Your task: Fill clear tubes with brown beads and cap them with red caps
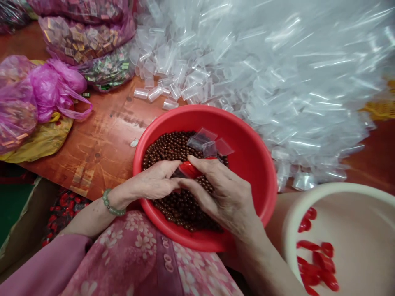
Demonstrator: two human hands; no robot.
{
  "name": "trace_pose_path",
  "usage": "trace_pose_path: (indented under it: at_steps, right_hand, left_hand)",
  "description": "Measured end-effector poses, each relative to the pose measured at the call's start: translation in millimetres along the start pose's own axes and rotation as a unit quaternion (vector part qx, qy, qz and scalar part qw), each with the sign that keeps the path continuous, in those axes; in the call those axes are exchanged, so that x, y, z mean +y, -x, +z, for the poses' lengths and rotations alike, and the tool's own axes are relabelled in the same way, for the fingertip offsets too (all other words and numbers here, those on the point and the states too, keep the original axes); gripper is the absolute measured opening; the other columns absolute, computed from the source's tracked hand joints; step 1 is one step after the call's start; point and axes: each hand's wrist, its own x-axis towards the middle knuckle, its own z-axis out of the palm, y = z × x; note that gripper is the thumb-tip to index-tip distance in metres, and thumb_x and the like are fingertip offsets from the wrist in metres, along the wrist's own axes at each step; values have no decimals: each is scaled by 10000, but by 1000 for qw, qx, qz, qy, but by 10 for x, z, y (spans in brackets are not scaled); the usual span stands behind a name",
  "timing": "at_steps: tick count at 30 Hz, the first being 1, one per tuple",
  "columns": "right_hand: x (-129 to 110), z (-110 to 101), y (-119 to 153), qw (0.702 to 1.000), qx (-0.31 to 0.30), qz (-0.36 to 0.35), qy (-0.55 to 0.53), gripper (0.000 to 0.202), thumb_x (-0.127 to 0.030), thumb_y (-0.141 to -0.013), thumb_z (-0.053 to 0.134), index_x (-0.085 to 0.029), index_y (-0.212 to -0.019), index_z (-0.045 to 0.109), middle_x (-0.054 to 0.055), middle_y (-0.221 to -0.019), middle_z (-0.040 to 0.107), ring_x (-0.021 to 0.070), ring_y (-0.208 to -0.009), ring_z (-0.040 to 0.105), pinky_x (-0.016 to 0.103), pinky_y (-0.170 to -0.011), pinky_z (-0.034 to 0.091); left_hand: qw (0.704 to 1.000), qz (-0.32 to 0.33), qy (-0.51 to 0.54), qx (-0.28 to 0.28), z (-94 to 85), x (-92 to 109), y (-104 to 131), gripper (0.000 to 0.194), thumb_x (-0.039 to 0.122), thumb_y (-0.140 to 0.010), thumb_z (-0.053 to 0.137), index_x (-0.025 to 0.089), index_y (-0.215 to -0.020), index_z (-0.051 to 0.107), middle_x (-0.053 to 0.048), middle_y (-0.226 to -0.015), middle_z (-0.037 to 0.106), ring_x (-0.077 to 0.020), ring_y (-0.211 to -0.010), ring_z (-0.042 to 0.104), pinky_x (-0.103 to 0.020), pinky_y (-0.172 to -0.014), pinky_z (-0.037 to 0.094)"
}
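Over a red basin point(269, 176) of brown beads point(166, 144), my two hands meet on one small item. My left hand point(154, 176), with a green bead bracelet point(112, 205) at the wrist, pinches its see-through end, which looks like a clear plastic tube and is mostly hidden by fingers. The fingers of my right hand point(228, 189) are closed round its glossy red cap point(189, 169). Whether anything is inside the tube, I cannot tell. Several flat clear plastic pieces point(210, 142) lie on the beads just beyond my hands.
A large heap of clear plastic tubes point(247, 61) covers the back and right of the brown table point(105, 135). At lower right stands a cream bucket point(339, 189) with red caps point(321, 267). Pink bags point(49, 88) of small pieces sit at left. More red pieces point(66, 209) lie below the table.
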Motion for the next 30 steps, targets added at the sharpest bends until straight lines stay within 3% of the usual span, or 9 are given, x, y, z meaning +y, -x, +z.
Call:
trace_pose_path:
  at_steps: [4, 7, 12, 18, 22, 24, 27, 30]
  right_hand:
    - [-41, 101, 3, 995, -36, -22, 89, 802, -448, -859, 638, -68, -1476, 296, 235, -1186, 626, 343, -1077, 614, 505, -853, 555]
    - [-53, 159, -12, 988, 10, -48, 144, 719, -398, -872, 577, -62, -1450, 314, 218, -1120, 639, 328, -1017, 626, 475, -809, 549]
    - [-42, 147, -21, 976, 53, -91, 190, 637, -349, -825, 586, -31, -1351, 419, 181, -984, 666, 274, -893, 646, 374, -748, 530]
    - [-26, 97, 27, 976, 30, -102, 191, 675, -406, -833, 590, -60, -1375, 386, 163, -930, 684, 270, -812, 649, 372, -723, 524]
    - [-43, 67, 24, 983, -28, -69, 165, 670, -373, -851, 561, -76, -1408, 336, 205, -1106, 671, 312, -968, 651, 418, -777, 533]
    - [-42, 71, 30, 986, -43, -57, 152, 701, -413, -850, 585, -62, -1404, 339, 231, -1169, 652, 332, -1035, 640, 437, -802, 533]
    - [-17, 105, 65, 990, -34, -42, 127, 758, -496, -837, 615, -58, -1397, 351, 240, -1174, 650, 340, -1037, 645, 448, -807, 537]
    - [8, 135, 110, 997, -14, -21, 67, 762, -501, -830, 632, -83, -1401, 348, 220, -1180, 647, 326, -1051, 650, 453, -834, 548]
  left_hand:
    - [987, -19, 160, 1, 17, 3, -8, 296, 403, -800, 676, 141, -867, 555, 4, -707, 583, -112, -633, 530, -241, -592, 419]
    - [974, -15, 224, 11, 49, 14, -13, 409, 448, -688, 801, 137, -810, 566, 6, -698, 604, -104, -638, 547, -231, -609, 442]
    - [960, -12, 278, 13, 142, 32, -7, 412, 435, -662, 833, 128, -762, 578, 17, -676, 606, -88, -626, 545, -232, -641, 444]
    - [946, -50, 318, 20, 246, 41, -5, 440, 436, -602, 868, 118, -699, 580, 22, -627, 580, -74, -586, 523, -217, -598, 423]
    - [933, -51, 355, 23, 226, 20, 2, 468, 448, -551, 896, 115, -732, 620, 19, -648, 601, -70, -571, 537, -197, -569, 434]
    - [923, -75, 377, 4, 195, 16, 12, 491, 536, -608, 840, 114, -759, 640, -6, -649, 631, -94, -573, 577, -213, -576, 473]
    - [908, -134, 398, -13, 190, 26, 2, 628, 722, -809, 529, 108, -746, 646, -59, -615, 654, -142, -559, 628, -261, -580, 525]
    - [898, -180, 399, 46, 281, 35, -54, 723, 738, -896, 289, 124, -684, 607, -49, -551, 619, -129, -455, 592, -242, -482, 490]
